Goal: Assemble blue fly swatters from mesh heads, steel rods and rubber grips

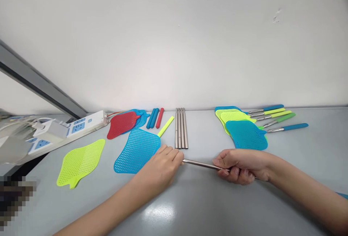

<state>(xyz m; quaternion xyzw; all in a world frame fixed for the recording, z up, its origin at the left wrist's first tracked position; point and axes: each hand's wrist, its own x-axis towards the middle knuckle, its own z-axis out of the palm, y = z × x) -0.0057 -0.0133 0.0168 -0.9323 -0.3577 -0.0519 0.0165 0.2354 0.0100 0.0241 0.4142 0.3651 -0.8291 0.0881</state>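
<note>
My left hand (165, 163) is closed at the neck end of a blue fly swatter head (137, 152), hiding where it meets the metal rod. A thin silver metal rod (201, 164) runs from that fist to my right hand (239, 166). My right fingers are wrapped round the rod, thumb on top, and a short piece shows past the palm. Just beyond my left hand lie several loose metal rods (181, 129), side by side. A yellow-green grip sleeve (165, 126) sticks out behind the blue head.
At left lie a yellow-green swatter head (81, 161), a red swatter head (123, 124), blue grip sleeves (152, 118) and a red sleeve (160, 118). A power strip (77, 127) stands behind them. Several assembled fly swatters (246, 134) are piled at right, near the wall (176, 47).
</note>
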